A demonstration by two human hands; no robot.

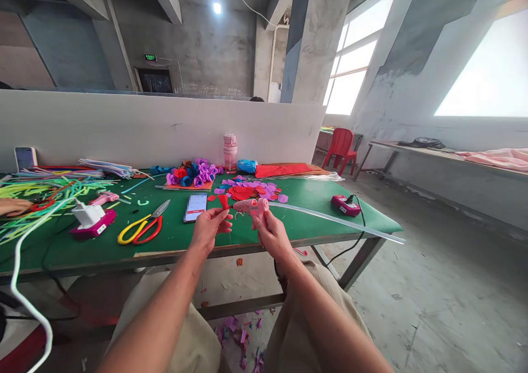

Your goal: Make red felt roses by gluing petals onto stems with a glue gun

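My right hand (267, 225) is wrapped round a pink glue gun (249, 207), its nozzle pointing left. A long clear glue stick (338, 220) sticks out of its back and reaches to the right over the table. With closed fingertips my left hand (211, 225) pinches a small red paper petal (223, 201) right at the nozzle. Behind both hands lies a heap of loose red and purple petals (252, 190). Left of the heap stand finished paper flowers (193, 173) in purple, red and blue. A phone (195, 207) lies beside my left hand.
Scissors (144, 224) with yellow and red handles rest on the green table (181, 241). Power sockets (345, 205) sit on both sides, the left one near another person's hand (14, 207) and bundled strips (53, 188). At the back stands a pink bottle (230, 152).
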